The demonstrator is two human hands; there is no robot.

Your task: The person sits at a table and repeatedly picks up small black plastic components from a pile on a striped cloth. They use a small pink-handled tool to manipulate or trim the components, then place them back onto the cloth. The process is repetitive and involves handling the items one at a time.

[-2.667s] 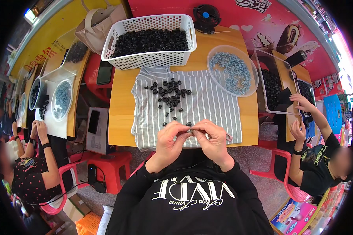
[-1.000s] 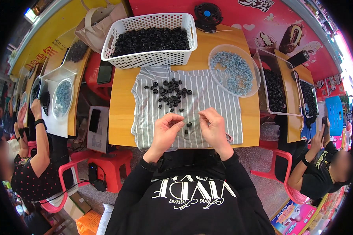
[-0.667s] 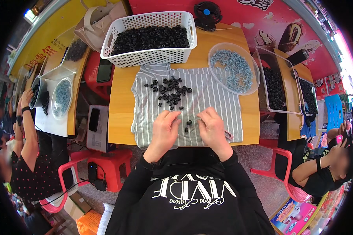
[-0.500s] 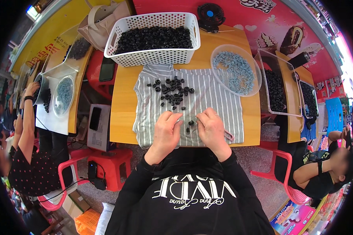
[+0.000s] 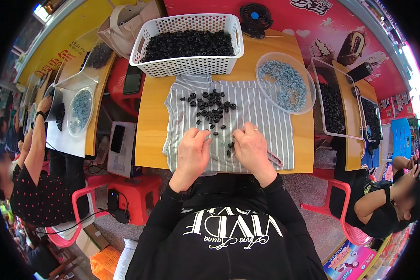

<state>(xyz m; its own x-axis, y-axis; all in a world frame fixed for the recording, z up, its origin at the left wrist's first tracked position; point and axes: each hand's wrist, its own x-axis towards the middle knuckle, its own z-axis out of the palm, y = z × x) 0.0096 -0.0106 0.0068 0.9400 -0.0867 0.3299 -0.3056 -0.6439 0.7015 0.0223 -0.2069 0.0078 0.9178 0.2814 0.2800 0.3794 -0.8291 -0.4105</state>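
My left hand [image 5: 194,151] is closed in a pinch above a grey-and-white striped cloth [image 5: 266,112]. A small black ring-like part [image 5: 215,133] shows just beyond its fingertips; whether the fingers touch it I cannot tell. My right hand [image 5: 250,149] faces it a short gap away, fingers bent together. Another black part [image 5: 231,145] lies by the right thumb and fingertips, with one more just below it. What either hand grips is too small or hidden. Farther up the cloth lies a loose pile of black parts [image 5: 211,105].
A white perforated basket [image 5: 186,68] of black parts stands at the back. Right of it is a clear round tub [image 5: 311,95] with small bluish pieces. Pinkish tweezers [image 5: 275,159] lie beside my right wrist. A small fan [image 5: 255,17] stands behind. People sit at tables on both sides.
A black part now shows near my left fingertips where none was visible before. My hands stay close together over the cloth. The whole view has shifted slightly.
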